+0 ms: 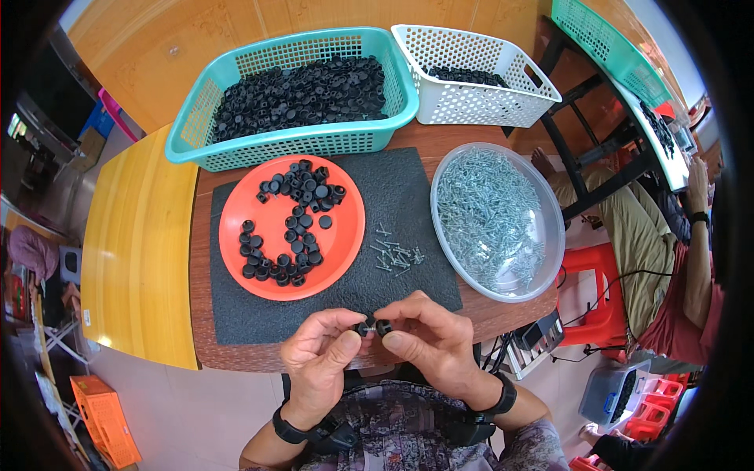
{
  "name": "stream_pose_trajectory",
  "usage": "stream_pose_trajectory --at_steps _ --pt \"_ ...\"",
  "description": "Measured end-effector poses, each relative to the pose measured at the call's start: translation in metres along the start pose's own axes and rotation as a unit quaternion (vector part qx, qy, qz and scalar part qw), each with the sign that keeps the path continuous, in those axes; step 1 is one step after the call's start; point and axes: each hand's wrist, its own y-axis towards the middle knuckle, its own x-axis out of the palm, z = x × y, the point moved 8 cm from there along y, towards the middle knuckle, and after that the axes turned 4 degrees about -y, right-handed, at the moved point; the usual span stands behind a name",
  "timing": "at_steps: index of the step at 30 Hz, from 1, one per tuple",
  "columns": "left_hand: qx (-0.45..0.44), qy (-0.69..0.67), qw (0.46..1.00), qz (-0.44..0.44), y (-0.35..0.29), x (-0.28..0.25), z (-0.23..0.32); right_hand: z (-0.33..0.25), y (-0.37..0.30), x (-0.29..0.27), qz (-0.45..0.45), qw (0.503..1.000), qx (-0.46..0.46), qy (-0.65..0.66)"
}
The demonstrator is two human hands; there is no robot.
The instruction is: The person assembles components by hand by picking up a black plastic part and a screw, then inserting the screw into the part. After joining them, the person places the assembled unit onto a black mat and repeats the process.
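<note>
Near the front edge of the table, my left hand [316,355] pinches a small round black plastic cap [362,329] between thumb and fingers. Facing it, my right hand [437,344] grips a second black cap [383,327]. A bit of shiny metal, seemingly a screw, shows between the two caps; I cannot tell which one it sits in. Just beyond my hands lies a dark foam mat [267,323]. On it rest a red-orange plate [271,216] with many black caps and a small loose pile of silver screws [397,257].
A clear round tub [554,263] full of screws stands at the right. At the back are a teal basket [294,141] of black parts and a white basket [487,110]. A yellow board [141,251] adjoins the table's left. Another person [675,298] sits at the right.
</note>
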Motion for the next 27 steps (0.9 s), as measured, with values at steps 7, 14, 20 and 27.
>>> stream_pose_trajectory --at_steps 7,14,20,27 --pt "0.033 0.101 0.994 0.034 -0.004 0.007 0.010 0.031 -0.006 0.005 -0.032 0.934 0.187 0.303" --pt "0.103 0.226 0.969 -0.009 -0.006 0.016 0.021 0.039 -0.007 0.010 -0.035 0.911 0.198 0.361" --pt "0.154 0.351 0.924 0.005 -0.007 0.016 0.027 0.041 -0.008 0.012 -0.038 0.913 0.209 0.348" --pt "0.220 0.440 0.871 -0.004 -0.008 0.027 0.037 0.045 -0.008 0.012 -0.036 0.925 0.203 0.320"
